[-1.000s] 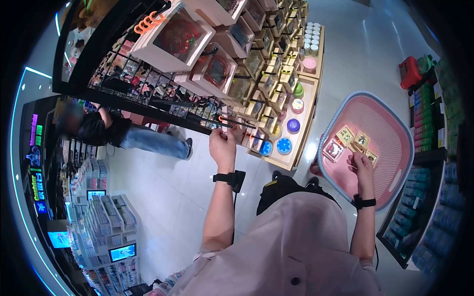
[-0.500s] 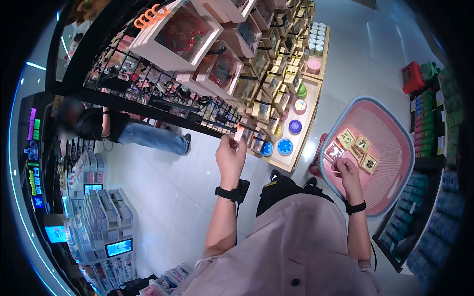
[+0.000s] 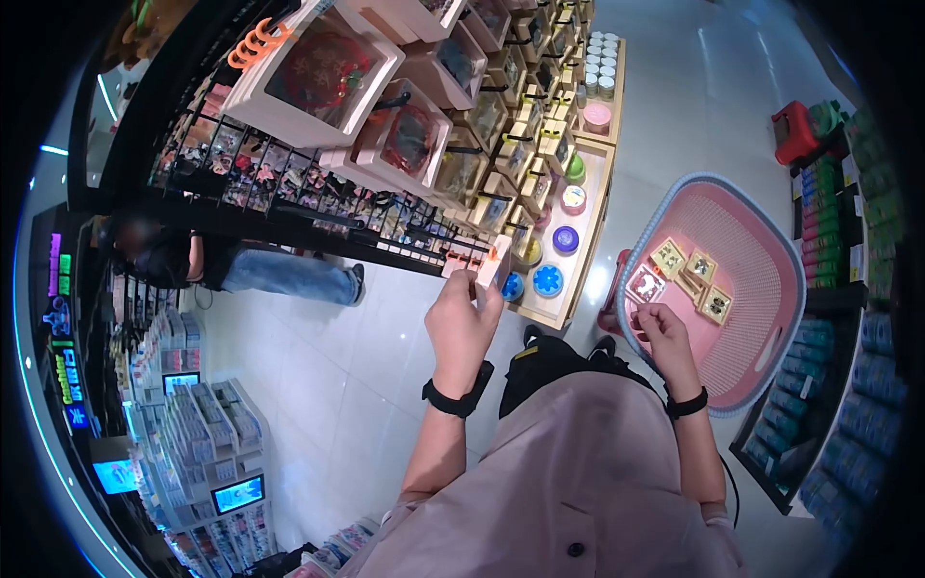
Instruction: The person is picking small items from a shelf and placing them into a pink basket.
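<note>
My left hand point(image 3: 458, 328) is closed on the near end of a small pale boxed accessory point(image 3: 493, 265), at the lower end of the display rack. The box is light pink or cream, and its contents are hidden from me. My right hand point(image 3: 667, 349) hovers over the near left rim of a pink shopping basket point(image 3: 747, 361), fingers loosely curled together, and nothing shows in them. Inside the basket lie a red-and-white boxed accessory point(image 3: 647, 284) and several wooden-coloured boxes point(image 3: 714, 304), close to my right fingertips.
Many boxed accessories point(image 3: 414, 135) hang on hooks along a black grid rack point(image 3: 318, 226). Below them a wooden shelf point(image 3: 581, 260) carries round tubs, including a blue one point(image 3: 547, 280). Bottle shelves point(image 3: 790, 395) line the right. A person in jeans point(image 3: 289, 276) stands left.
My left hand has shifted slightly down and right, and the pale box at its fingers shows larger. My right hand has moved slightly left, its fingers drawn closer together. The view has shifted a little.
</note>
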`<state>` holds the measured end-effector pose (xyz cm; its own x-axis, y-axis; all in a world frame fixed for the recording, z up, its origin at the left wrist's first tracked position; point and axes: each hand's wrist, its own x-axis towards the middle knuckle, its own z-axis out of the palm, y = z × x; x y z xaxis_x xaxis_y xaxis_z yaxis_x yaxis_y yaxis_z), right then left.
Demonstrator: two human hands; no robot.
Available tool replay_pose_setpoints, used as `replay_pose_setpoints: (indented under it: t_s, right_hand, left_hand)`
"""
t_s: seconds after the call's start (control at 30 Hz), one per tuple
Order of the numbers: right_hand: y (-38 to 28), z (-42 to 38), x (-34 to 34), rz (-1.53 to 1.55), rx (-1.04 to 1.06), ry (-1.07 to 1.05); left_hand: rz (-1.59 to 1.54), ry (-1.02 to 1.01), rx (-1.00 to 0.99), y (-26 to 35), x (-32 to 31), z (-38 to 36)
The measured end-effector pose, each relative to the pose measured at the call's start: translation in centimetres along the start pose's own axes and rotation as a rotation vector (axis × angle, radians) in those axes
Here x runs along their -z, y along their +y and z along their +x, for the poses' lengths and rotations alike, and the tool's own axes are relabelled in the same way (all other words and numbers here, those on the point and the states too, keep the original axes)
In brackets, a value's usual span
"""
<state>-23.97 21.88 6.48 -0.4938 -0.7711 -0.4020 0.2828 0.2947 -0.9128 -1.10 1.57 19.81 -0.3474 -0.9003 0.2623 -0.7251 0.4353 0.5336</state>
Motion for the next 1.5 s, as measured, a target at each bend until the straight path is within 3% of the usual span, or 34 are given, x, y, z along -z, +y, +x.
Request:
replay_pose_setpoints:
  t_s: [0.13,0.3,0.47,0.57,0.67,0.83,0.93,1.33,1.5]
  right_hand:
    - [-1.1,-0.4,-1.0,0.012,0.006,-0.064]
    - [-4.2,-1.7,-2.3,0.181,0.061,-0.175]
    - [-7.5,-3.3,-1.6,0.146,0.042,-0.35]
    - [-6.4,-2.8,-0.3,0.107,0.078,-0.332]
    - [-6.0,-1.7,2.5,0.139,0.035,-0.113]
    - [-2.1,3.4,10.7,0.14,-0.075,0.338]
    - [1.7,6.2,14.4,0.071,-0.124,0.436]
    - [19.7,16.6,13.1,-0.177,-0.489,0.356]
    - [21.4,18.6,9.4,0.128,-0.513,0.393]
  left_hand:
    - [-0.171,-0.082,0.022,1.2,0.7,-0.2]
    - [-0.793,-0.603,0.255,1.5,-0.7,-1.7]
    - [-0.984,-0.811,0.351,3.0,-2.6,-3.2]
    - [-0.945,-0.83,0.396,3.3,-3.5,-3.6]
    - [-0.887,-0.736,0.284,2.1,-5.3,-4.3]
    - [-0.758,-0.765,0.267,1.1,-5.8,-4.6]
    - [-0.718,-0.761,0.268,0.4,-6.0,-5.1]
    - [-0.576,-0.683,0.428,-2.5,-5.6,-6.9]
    - [-0.489,-0.662,0.527,-3.2,-4.4,-8.0]
